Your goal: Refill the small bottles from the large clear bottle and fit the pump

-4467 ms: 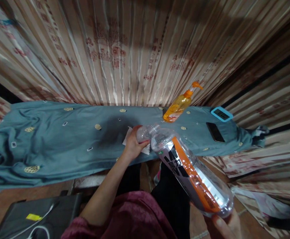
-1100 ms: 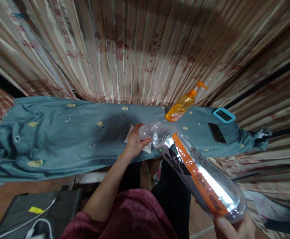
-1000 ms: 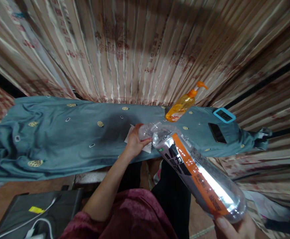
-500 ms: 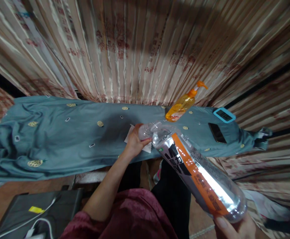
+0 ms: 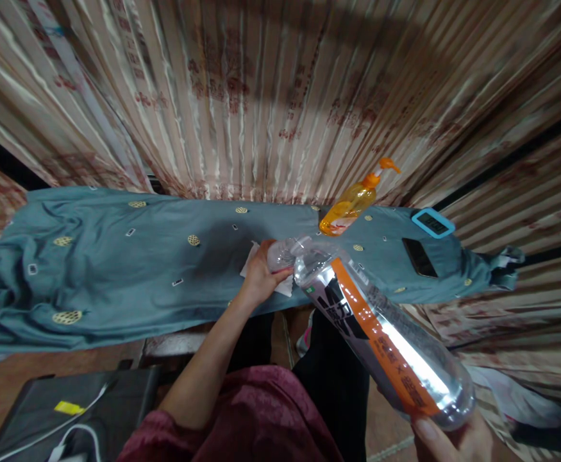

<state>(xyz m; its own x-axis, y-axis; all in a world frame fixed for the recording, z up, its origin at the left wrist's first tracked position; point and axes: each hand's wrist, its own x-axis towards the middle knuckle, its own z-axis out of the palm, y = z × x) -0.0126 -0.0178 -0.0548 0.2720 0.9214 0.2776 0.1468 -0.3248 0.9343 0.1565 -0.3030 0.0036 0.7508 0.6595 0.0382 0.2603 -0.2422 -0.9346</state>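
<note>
A large clear plastic bottle [image 5: 381, 333] with an orange and black label is tilted, its neck pointing left and away from me. My right hand [image 5: 458, 439] is closed around its base at the lower right. Its mouth end meets a small clear plastic container [image 5: 281, 255], which my left hand [image 5: 259, 274] grips over the cloth. Whether liquid passes between them I cannot make out. A white tissue [image 5: 250, 262] lies on the cloth beneath my left hand, partly covered by it.
A green-grey cloth [image 5: 117, 276] with pineapple prints covers the long table. On it stand an orange pump bottle [image 5: 350, 206], a blue-framed digital clock [image 5: 433, 222] and a black phone [image 5: 419, 257]. Pleated curtains [image 5: 261, 96] hang behind. A dark case [image 5: 83, 410] with white cables sits lower left.
Almost nothing differs. The large bottle's base has shifted very slightly left, and both hands keep their hold.
</note>
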